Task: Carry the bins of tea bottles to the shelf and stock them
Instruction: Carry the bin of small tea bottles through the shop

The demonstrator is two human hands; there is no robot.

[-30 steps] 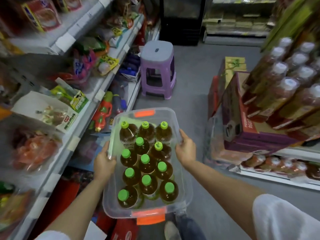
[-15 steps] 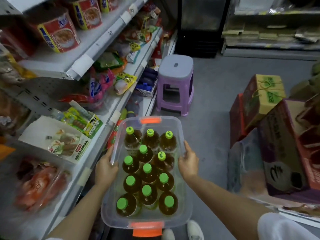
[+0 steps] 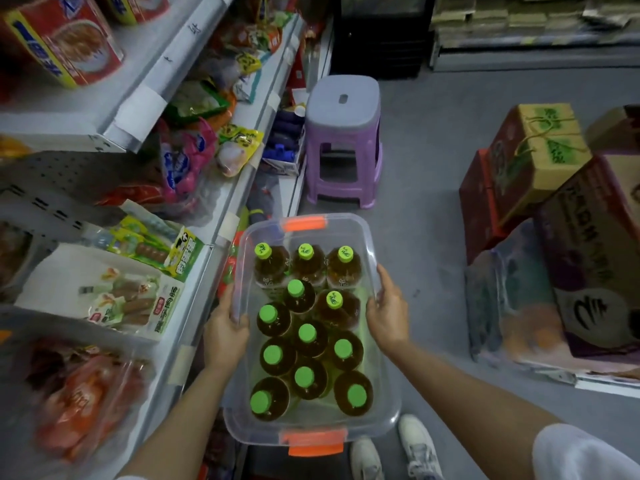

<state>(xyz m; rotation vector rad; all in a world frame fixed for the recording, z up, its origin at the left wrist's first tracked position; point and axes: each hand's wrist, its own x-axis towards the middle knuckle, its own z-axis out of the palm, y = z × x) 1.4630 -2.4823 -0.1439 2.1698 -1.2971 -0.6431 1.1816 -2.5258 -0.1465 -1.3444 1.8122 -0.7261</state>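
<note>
Forward went the view since the earlier frames: the purple stool (image 3: 343,140) sat closer and larger, the tilted rack of bottles on the right had slid out of sight, and both hands kept their hold on the bin.

Held out front over the grey floor (image 3: 422,188), the clear bin (image 3: 375,261) with orange latches at both ends rode level between the two arms. Inside it stood the tea bottles (image 3: 306,336), twelve green caps showing, packed upright and touching one another, three across the far end.

Left hand (image 3: 225,329) gripped the bin's left rim, thumb hooked over the edge, fingers underneath and out of sight. Right hand (image 3: 388,315) gripped the right rim, thumb lying along the top edge, fingers wrapped down the outer wall.

Close on the left ran the white shelves (image 3: 194,271), crammed with snack packets (image 3: 138,299) and red tubs up top; the bin's left side passed just beside the shelf edge. Dead ahead in the aisle stood that stool, square in the path, with a dark cabinet (image 3: 377,36) behind it. To the right, stacked cartons (image 3: 533,161) crowded the floor. White shoes (image 3: 419,448) showed below the bin.
</note>
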